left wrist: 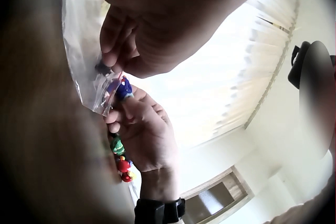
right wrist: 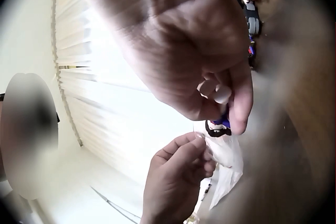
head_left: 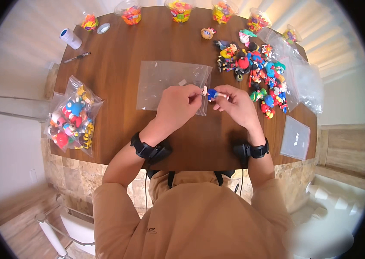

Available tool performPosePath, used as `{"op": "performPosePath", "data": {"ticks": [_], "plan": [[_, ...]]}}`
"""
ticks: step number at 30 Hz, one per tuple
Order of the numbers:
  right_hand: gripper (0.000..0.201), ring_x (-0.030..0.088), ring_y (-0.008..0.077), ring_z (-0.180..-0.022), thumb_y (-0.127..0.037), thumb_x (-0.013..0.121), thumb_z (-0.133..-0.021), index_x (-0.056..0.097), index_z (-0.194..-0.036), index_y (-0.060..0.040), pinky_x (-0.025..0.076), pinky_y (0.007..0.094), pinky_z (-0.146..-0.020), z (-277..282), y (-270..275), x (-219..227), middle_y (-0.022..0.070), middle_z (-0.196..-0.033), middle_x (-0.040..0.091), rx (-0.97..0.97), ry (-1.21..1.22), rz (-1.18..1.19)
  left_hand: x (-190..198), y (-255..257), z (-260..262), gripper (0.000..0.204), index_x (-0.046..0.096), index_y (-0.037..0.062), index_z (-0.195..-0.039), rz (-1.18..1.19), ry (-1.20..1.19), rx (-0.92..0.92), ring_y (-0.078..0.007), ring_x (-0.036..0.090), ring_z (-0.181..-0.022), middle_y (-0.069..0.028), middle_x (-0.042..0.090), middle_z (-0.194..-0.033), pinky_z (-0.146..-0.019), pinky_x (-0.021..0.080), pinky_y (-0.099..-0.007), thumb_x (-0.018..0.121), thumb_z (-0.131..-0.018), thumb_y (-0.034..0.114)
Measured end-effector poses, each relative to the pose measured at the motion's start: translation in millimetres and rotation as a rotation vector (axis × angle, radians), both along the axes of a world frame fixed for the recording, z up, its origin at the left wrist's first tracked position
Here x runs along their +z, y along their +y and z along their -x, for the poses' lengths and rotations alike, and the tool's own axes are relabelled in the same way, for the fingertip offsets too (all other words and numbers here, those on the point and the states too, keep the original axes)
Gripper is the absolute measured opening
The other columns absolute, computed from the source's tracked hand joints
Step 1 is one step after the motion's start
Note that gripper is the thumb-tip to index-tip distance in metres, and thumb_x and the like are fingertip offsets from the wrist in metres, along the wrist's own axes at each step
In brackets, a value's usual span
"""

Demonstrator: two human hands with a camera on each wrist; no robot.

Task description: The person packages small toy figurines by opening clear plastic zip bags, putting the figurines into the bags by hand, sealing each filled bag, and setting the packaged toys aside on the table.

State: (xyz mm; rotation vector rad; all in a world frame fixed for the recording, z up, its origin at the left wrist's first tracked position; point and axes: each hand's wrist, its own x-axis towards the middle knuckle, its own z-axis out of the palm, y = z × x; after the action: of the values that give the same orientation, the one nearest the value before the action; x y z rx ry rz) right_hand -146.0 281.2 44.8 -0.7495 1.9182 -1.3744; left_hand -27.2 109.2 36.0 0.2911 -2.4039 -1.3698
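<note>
Right hand (head_left: pixel 239 105) pinches a small blue figurine (head_left: pixel 212 94); left hand (head_left: pixel 176 103) pinches a clear plastic bag (head_left: pixel 158 80), its mouth best held wide.

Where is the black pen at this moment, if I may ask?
In the head view, the pen lies at the far left of the table, just below the white bottle.

6 clear plastic cups (head_left: pixel 180 13) of colourful pieces we see along the wooden table's (head_left: pixel 109 56) far edge, a round disc (head_left: pixel 103 28) beside the leftmost, a white bottle (head_left: pixel 71 39), a pen (head_left: pixel 77 57) near it, pale curtains (head_left: pixel 338 43) behind
</note>
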Motion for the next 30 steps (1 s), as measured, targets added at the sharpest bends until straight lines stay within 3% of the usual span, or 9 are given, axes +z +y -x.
{"op": "performPosePath", "data": {"ticks": [3,12,17,21,23,30], "plan": [[0.016,0.065,0.0088,-0.067,-0.009,0.059,-0.092,0.057,-0.105,-0.0002,0.05,0.0251,-0.062,-1,2,10,0.0032,-0.082,0.068,0.03,0.079,-0.118,0,4,-1,0.011,0.071,0.0027,-0.092,0.054,0.022,-0.021,-0.0159,0.064,-0.058,-0.0114,0.066,-0.068,-0.057,0.049,-0.0283,0.066,-0.085,0.01],[0.015,0.054,0.0057,-0.054,-0.015,0.062,-0.096,0.056,-0.099,-0.0013,0.041,0.021,-0.049,-9,-12,-4,0.0054,-0.078,0.068,-0.15,-0.225,0.092,4,9,-3,0.013,0.071,0.0022,-0.095,-0.021,0.011,-0.027,-0.0153,0.061,-0.055,-0.011,0.066,-0.068,-0.055,0.048,-0.028,0.066,-0.084,0.008],[0.015,0.052,0.0035,-0.054,-0.011,0.067,-0.092,0.067,-0.1,0.0018,0.039,0.0183,-0.048,-15,-19,-22,0.002,-0.078,0.067,-0.253,-0.346,0.29,1,8,-3,0.013,0.072,0.0025,-0.096,-0.04,0.041,0.019,-0.0082,0.058,-0.057,-0.0082,0.067,-0.07,-0.055,0.047,-0.0249,0.066,-0.085,0.005],[0.018,0.05,0.0026,-0.054,-0.011,0.066,-0.093,0.07,-0.105,0.0012,0.039,0.0179,-0.048,-23,-27,-13,-0.0006,-0.078,0.066,-0.309,-0.362,0.207,1,6,-3,0.012,0.072,0.0022,-0.096,-0.022,0.058,0.02,-0.0062,0.057,-0.058,-0.007,0.067,-0.07,-0.055,0.047,-0.0237,0.066,-0.086,0.005],[0.019,0.049,0.0025,-0.054,-0.012,0.064,-0.094,0.069,-0.107,0.0013,0.038,0.0183,-0.048,-21,-27,-11,-0.0011,-0.078,0.066,-0.259,-0.37,0.218,2,5,-2,0.014,0.072,0.0068,-0.094,-0.072,0.013,0.011,-0.0256,0.063,-0.059,-0.0129,0.067,-0.076,-0.057,0.05,-0.0338,0.065,-0.083,0.008],[0.022,0.045,0.0031,-0.052,-0.011,0.057,-0.097,0.063,-0.116,-0.0008,0.034,0.0212,-0.045,-10,-45,-15,-0.0023,-0.082,0.064,-0.069,-0.456,0.214,5,4,-2,0.011,0.071,0.0044,-0.093,-0.015,0.144,0.06,-0.0223,0.064,-0.059,-0.0121,0.068,-0.077,-0.057,0.051,-0.0309,0.066,-0.084,0.006]]}}
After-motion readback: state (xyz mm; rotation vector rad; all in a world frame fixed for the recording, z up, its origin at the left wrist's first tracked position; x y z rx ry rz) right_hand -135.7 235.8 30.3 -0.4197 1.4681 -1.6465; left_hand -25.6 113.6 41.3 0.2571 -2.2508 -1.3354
